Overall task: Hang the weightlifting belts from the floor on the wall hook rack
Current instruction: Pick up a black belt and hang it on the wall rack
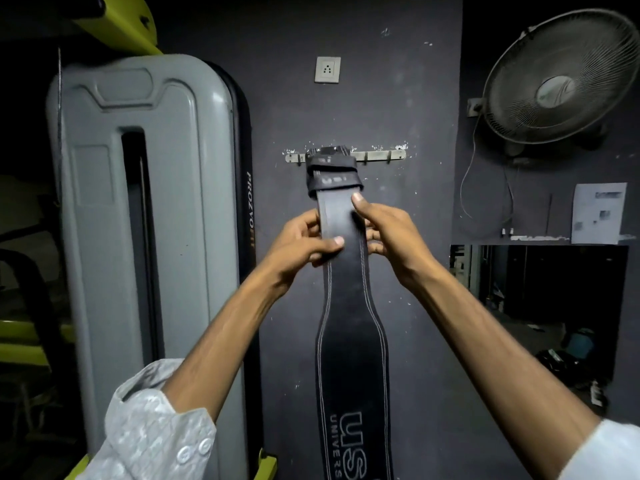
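Dark wall (pixel 415 98) — hook rack (pixel 381 155), fan (pixel 561 77)

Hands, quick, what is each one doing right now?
Left hand: closed on the black belt, thumb across its front.
Right hand: closed on the same belt's other edge, below the hook rack.

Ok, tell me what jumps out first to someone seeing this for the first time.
Dead centre, a long black weightlifting belt hangs down the dark wall from the metal hook rack, with the left hand and right hand gripping its narrow upper strap. To the left stands a grey weight-stack cover; a wall fan sits at the upper right.
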A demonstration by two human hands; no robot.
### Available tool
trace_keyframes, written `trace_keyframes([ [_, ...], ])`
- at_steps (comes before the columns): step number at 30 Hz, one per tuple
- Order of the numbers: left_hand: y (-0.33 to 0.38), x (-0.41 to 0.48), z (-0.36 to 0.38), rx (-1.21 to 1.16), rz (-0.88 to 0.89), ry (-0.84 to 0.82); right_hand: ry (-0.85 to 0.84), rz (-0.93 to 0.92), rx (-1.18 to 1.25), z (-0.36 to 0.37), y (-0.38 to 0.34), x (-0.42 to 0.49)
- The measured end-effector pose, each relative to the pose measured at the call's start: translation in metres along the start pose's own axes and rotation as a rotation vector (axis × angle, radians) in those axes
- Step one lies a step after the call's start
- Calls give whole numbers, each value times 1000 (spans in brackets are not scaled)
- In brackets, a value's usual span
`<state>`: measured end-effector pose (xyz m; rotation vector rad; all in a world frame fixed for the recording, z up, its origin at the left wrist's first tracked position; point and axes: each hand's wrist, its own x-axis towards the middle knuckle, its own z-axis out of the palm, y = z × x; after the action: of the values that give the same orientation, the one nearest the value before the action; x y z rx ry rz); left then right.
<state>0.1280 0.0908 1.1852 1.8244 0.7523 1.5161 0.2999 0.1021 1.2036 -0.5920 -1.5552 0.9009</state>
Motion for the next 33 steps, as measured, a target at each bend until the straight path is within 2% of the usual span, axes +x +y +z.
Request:
trace_keyframes([
  [5,-24,-2,12,145,-11,-152,130,-139,48,-13,13,18],
  [7,-27,4,11,136,-70,-155,142,-165,42,-20,22,16],
  [10,-23,21,10,66,-110,-44,122,-216,17,-28,38,11],
  [14,-12,47,30,117,-15,166,82,-278,21,-39,55,8],
  [17,-13,65,45,321,50,282,69,-292,8,-50,65,10],
  [22,-25,76,52,995,83,525,47,-254,11,-71,91,21],
  [24,-33,85,50,1064,142,544,44,-240,1,-76,106,26],
  [26,-46,100,43,909,120,450,35,-247,-26,-82,119,32],
  [29,-69,120,36,406,14,285,8,-243,-84,-92,137,49],
  [31,-87,135,33,267,37,266,-20,-221,-121,-97,149,63],
  [33,-104,151,29,227,108,285,-60,-179,-152,-101,158,79],
])
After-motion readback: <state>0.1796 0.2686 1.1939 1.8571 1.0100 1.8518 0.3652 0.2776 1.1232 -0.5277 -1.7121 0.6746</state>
